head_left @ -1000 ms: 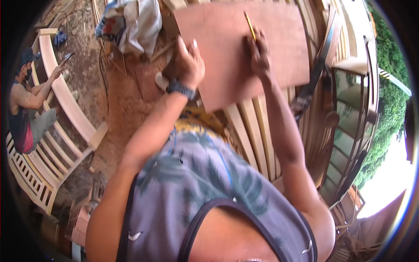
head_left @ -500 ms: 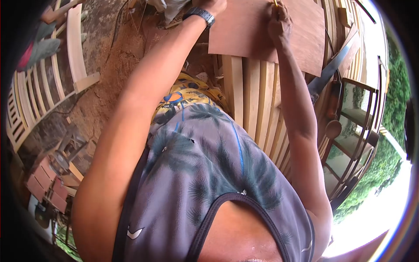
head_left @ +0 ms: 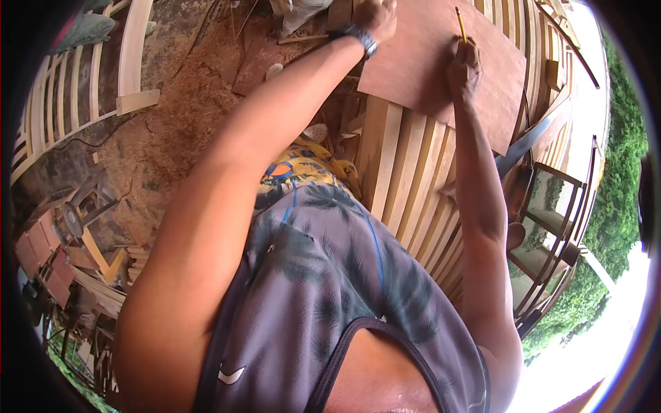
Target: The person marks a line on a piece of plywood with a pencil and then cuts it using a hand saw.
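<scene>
A thin reddish-brown plywood sheet (head_left: 420, 65) lies tilted across a row of pale wooden strips (head_left: 406, 165). At its left edge is my left hand (head_left: 375, 19), a watch on the wrist. Its fingers are curled closed at that edge, partly cut off by the top of the view. My right hand (head_left: 464, 74) rests over the sheet's right half, with the fingers pinched round a yellow pencil (head_left: 461, 26). The pencil stands up from the fist, its upper end pointing away from me; its lower end is hidden by the hand.
Sawdust covers the ground (head_left: 179, 131) at left. Slatted wooden frames (head_left: 76, 89) lie at the upper left, near a person's foot (head_left: 86, 33). A hand saw (head_left: 527, 148) sits right of the sheet, beside a glazed wooden frame (head_left: 547, 213). A small wood block (head_left: 553, 74) rests on the strips.
The view has shifted, so the sheet and both hands appear lower and farther right. More of the pencil shows above my right hand. My left hand stays at the sheet's left edge.
</scene>
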A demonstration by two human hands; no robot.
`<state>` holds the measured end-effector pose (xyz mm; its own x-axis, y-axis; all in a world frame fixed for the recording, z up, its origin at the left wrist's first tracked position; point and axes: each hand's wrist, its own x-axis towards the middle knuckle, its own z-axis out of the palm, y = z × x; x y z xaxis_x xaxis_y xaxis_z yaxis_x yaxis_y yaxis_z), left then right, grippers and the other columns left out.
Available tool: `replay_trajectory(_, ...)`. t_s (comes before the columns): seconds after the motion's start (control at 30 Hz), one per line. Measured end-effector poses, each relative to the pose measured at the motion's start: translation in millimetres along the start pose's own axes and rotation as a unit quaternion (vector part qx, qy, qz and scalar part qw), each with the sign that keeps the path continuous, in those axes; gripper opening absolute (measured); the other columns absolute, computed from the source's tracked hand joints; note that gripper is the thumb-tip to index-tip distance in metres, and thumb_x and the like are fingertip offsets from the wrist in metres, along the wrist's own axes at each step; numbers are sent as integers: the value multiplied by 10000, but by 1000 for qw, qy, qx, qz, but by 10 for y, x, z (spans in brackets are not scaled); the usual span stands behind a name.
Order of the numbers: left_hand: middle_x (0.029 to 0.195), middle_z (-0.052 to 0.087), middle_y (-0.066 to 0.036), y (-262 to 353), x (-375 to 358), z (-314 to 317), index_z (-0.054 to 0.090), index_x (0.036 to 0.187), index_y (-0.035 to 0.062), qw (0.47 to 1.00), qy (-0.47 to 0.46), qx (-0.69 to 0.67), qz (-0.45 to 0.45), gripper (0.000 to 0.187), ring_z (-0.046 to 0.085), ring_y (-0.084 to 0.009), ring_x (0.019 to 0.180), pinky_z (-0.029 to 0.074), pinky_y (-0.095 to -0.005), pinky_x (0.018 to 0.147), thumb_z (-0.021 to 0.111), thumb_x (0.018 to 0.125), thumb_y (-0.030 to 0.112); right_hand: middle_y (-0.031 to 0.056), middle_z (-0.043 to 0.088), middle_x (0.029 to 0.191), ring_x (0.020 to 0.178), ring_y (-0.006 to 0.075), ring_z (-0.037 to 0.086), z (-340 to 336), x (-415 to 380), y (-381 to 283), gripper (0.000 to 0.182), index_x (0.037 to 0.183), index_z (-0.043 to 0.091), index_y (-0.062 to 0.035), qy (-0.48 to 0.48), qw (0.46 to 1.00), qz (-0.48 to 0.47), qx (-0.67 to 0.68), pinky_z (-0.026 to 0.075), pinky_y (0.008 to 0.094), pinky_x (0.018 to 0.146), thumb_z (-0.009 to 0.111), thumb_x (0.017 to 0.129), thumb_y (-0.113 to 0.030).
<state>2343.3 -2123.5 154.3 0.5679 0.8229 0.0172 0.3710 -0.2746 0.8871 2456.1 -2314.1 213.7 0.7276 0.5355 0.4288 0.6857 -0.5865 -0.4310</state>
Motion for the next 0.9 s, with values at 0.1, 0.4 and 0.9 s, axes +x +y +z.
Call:
replay_trajectory(0.1, 722, 661, -226, 315, -754, -801, 468, 1431, -71, 990, -139, -25, 7, 591, 661, -366, 645, 525, -489, 591, 637, 975, 264, 145, 689, 1207, 1058, 393, 658, -11, -9, -16, 222, 1098, 679, -89, -1, 1000, 2, 3, 525, 461, 884, 548, 1036, -258)
replay_trajectory(0.4, 711, 660, -164, 80, -1762, -978, 628, 1295, -58, 994, -31, -87, 64, 396, 658, -232, 560, 520, -341, 579, 697, 936, 92, 165, 672, 1231, 1067, 396, 655, 36, -10, 72, 227, 1080, 676, -45, 11, 1000, -6, 6, 521, 456, 903, 559, 1032, -233)
replay_trajectory(0.9, 926, 719, -245, 34, -1637, -1152, 527, 1353, -137, 973, -126, -2, 195, 603, 729, -334, 788, 554, -389, 669, 769, 829, 37, 262, 662, 1107, 1026, 466, 612, 105, 11, 172, 221, 1000, 625, -36, -8, 999, -6, 35, 504, 540, 868, 530, 1034, -232)
